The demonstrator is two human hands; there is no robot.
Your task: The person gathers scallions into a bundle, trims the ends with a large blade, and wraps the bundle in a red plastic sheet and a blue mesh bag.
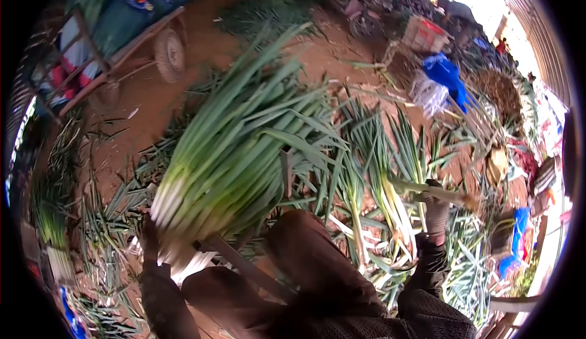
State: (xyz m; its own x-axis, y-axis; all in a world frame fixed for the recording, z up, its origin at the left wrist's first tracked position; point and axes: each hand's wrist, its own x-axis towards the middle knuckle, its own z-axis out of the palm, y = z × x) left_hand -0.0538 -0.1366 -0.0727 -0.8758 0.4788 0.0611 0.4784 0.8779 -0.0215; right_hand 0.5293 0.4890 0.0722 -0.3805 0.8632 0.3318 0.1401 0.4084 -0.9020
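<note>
A large bundle of leeks [244,131] lies in front of me, green leaves pointing away and white ends toward my left knee. My left hand [148,238] rests flat against the left side of those white ends, its fingers extended and dark in the shade. On the right, my right hand [436,214], which looks gloved, is closed round a single leek [461,197] held sideways, roots to the right. Smaller groups of leeks [390,205] lie on the ground between the bundle and my right hand. A wooden bar [247,266] runs beside my knees.
A loaded cart [137,46] stands at the upper left. Behind the bundle is a heap of green leaves [268,12]. A motorbike [364,21], a crate [425,34] and a blue cloth [445,76] are at the upper right. Leaf scraps [470,266] litter the ground.
</note>
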